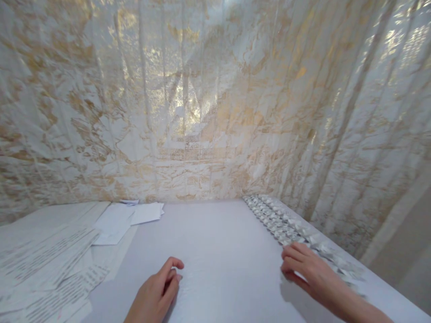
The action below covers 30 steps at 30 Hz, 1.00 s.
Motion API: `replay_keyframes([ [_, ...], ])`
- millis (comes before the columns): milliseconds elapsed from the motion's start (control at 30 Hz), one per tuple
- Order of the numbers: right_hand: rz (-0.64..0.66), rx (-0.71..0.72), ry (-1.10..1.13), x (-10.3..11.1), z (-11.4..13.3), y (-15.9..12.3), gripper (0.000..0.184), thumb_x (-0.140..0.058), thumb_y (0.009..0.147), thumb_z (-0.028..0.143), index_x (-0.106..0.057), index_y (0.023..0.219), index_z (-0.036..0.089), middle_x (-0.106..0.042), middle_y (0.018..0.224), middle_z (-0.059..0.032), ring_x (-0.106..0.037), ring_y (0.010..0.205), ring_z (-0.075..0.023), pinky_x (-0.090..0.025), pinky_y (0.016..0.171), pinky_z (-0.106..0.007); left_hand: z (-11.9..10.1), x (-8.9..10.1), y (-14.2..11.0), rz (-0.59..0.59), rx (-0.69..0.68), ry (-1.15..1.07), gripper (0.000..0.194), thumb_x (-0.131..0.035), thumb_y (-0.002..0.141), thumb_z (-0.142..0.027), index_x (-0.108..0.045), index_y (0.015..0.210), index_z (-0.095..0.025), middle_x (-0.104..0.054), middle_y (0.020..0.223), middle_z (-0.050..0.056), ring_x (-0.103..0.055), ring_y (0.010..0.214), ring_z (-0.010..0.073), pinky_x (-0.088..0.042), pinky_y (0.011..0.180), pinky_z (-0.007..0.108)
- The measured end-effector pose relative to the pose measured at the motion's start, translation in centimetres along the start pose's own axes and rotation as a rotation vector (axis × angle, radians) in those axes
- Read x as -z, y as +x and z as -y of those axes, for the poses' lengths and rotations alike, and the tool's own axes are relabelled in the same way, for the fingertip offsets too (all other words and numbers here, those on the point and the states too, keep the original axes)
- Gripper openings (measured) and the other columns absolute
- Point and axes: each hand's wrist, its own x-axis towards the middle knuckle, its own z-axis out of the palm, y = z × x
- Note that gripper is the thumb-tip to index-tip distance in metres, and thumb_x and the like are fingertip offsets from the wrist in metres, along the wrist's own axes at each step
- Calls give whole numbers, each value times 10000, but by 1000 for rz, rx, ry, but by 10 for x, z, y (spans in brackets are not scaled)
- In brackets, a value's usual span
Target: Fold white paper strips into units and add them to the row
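Note:
My left hand (158, 289) is low over the white table, with its fingers loosely bent. Its index finger curves away from the thumb, and no object shows between them. Over at the right, my right hand (308, 271) is beside the rows of small folded paper pieces (283, 224). Its fingers and thumb bend together at the tips, which point down to the tabletop. Whatever they may hold is hidden. The folded pieces are pale with grey print and stand close together in several lines along the table's right side; my right hand and forearm cover part of them.
Printed paper sheets (47, 260) overlap on the left of the white table (208, 242). Blank white slips (114, 224) lie at their far end, with a small stack of white paper (147, 213) alongside. A shiny gold-and-white patterned curtain (202, 112) hangs behind the table's far edge.

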Motion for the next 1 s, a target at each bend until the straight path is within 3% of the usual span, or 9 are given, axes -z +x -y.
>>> replay_keyframes([
  [100,-31,-58,-100,2,-44,-41,198,-610,926,107,-619,770,228,-666,839,-46,-601,798,-243,-449,719,-347,1,-1,1,-4,12,21,248,-278,963,-437,-413,1058,-251,-401,596,-111,-482,587,202,-312,617,294],
  [233,-7,-135,-195,-10,-70,-65,193,-590,908,100,-641,776,232,-671,846,-57,-616,802,-266,-467,720,-373,4,-1,1,7,13,9,272,-263,972,-461,-421,1042,-251,-411,610,-102,-497,601,203,-322,620,292],
  [467,-6,-192,-215,-36,-80,-67,197,-540,918,99,-660,818,220,-670,913,-83,-628,850,-286,-490,756,-414,2,0,0,27,16,20,286,-261,974,-452,-456,1031,-251,-413,599,-99,-487,596,197,-324,619,288],
  [733,-46,-200,-206,-33,-82,-63,171,-551,947,180,-658,825,236,-673,917,-83,-632,853,-285,-501,736,-396,-9,1,-3,4,43,23,273,-282,963,-431,-490,993,-257,-405,601,-95,-476,591,189,-325,612,275],
  [1000,-82,-195,-233,-42,-85,-60,194,-524,931,148,-676,855,241,-689,918,-82,-635,855,-280,-505,751,-392,-5,0,-2,5,34,30,273,-299,967,-416,-518,995,-256,-434,587,-93,-481,584,194,-325,608,273],
])
